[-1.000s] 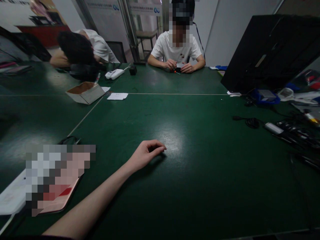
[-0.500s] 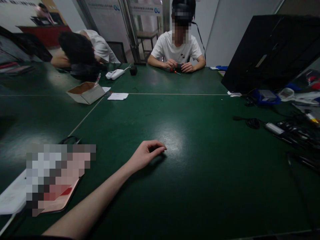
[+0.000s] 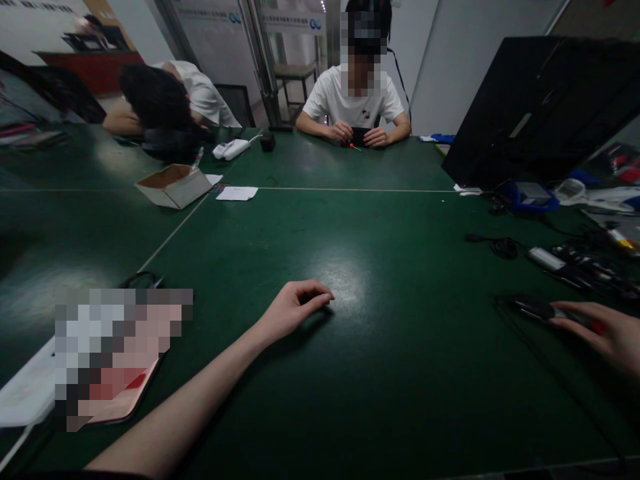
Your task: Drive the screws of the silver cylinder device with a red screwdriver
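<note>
My left hand [image 3: 299, 309] rests on the green tabletop [image 3: 380, 393], loosely curled, with a gap between thumb and forefinger and nothing seen in it. At the right edge, my right hand [image 3: 607, 330] is closed around a slim black corded device [image 3: 533, 307] with a red part near the fingers. Its thin black cord loops from the left end down toward the front right. The device is dark and slightly blurred, so its exact kind cannot be told. Part of the right hand lies outside the view.
A pink-screened phone [image 3: 135, 390] and a white device [image 3: 25, 390] lie at left. Farther back are a paper box [image 3: 177, 190] and a paper slip [image 3: 237, 193]. A monitor [image 3: 530, 107], coiled cables [image 3: 505, 248] and a blue device [image 3: 530, 195] stand at right. A person [image 3: 350, 100] sits opposite; another leans on the table.
My right hand has come into view at the right edge, and the black corded device has shifted left with it. My left hand has stayed in place.
</note>
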Demonstrator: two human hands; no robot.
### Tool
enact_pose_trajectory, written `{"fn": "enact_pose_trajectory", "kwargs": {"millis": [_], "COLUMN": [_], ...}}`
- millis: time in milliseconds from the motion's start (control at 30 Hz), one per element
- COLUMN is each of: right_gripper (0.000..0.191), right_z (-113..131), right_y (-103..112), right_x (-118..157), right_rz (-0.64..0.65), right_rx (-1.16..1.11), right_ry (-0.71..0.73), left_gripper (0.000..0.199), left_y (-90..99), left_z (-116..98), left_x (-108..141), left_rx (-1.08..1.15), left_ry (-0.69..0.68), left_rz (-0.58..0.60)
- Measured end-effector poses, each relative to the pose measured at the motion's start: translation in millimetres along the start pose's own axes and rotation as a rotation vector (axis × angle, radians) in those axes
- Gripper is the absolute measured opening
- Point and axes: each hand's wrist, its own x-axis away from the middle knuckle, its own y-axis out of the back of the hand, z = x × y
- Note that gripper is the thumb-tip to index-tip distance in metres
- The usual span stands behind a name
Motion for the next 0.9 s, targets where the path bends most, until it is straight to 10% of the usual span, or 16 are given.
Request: {"fn": "enact_pose_trajectory", "kwargs": {"millis": [300,900], "right_gripper": [0.041,0.025], "right_z": [63,213], "right_y": [-7,-17], "right_x": [-5,-12], "right_rz": [0.106,0.225], "right_rx": [-0.091,-0.141], "right_ry": [0.216,0.612], "left_gripper": [0.024,0.023], "left_y": [-0.5,-0.3], "left_z": [-2,4], "left_x": [0,0], "left_rx": [-0.01,0.011], "left_ry": [0.02,-0.044], "left_rz": [0.0,-0.004]}}
